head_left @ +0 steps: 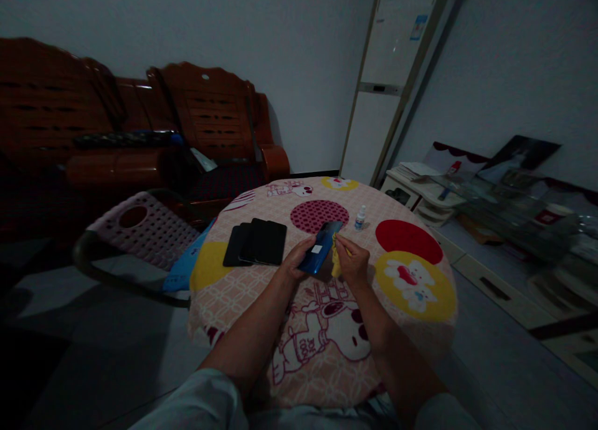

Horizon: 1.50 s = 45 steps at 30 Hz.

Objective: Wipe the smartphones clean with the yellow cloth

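While room is dim, yellow cloth (336, 263) is half hidden, pinched in right hand (352, 263); blue phone (320, 248) gripped by left hand (296, 259), fingers at 9 o'clock edge.

At the centre of the frame we see a blue phone (322, 248) with a small white label, and beside it a yellow cloth (335, 262). The tablecloth (261, 293) under them is pale pink check, printed with red, yellow and dotted maroon circles and white cartoon figures. Left of centre lie black phones (258, 243). At far left we see a pink perforated chair (149, 227); at upper left, a reddish-brown wooden sofa (210, 115).
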Each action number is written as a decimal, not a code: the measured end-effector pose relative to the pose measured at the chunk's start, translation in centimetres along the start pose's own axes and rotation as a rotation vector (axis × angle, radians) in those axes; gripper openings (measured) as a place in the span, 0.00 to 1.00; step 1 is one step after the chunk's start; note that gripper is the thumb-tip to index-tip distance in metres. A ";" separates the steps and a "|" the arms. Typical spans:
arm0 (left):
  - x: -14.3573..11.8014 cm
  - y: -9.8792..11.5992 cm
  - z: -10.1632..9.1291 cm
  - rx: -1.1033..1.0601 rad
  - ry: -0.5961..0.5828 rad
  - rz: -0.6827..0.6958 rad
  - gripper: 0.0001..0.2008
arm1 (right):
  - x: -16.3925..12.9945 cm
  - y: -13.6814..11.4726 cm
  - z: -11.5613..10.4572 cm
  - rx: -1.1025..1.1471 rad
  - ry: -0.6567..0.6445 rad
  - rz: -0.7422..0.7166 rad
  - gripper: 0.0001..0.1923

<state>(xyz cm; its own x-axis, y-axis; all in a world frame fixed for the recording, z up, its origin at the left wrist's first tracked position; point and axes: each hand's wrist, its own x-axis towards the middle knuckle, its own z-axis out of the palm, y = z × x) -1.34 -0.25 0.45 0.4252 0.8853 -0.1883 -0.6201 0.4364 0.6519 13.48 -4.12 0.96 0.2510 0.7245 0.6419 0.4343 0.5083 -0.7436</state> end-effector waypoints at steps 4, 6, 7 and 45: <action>0.2 0.1 -0.1 -0.022 0.024 -0.031 0.09 | -0.3 0.0 0.3 0.006 -0.048 -0.037 0.13; 0.0 0.1 0.0 -0.019 0.028 -0.035 0.10 | -0.2 -0.2 0.1 -0.011 -0.033 -0.031 0.13; -0.1 0.1 0.0 -0.011 0.025 -0.031 0.10 | -0.1 -0.2 0.0 -0.018 -0.014 -0.023 0.13; 2.1 0.3 -0.9 -0.205 0.235 -0.032 0.15 | -1.6 -1.3 1.8 0.113 -0.259 -0.018 0.12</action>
<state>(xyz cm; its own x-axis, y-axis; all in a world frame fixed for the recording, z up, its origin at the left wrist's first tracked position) -1.29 1.88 -0.40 0.2970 0.8732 -0.3865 -0.7393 0.4664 0.4856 10.98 -5.07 0.57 0.0087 0.8022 0.5970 0.3334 0.5606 -0.7580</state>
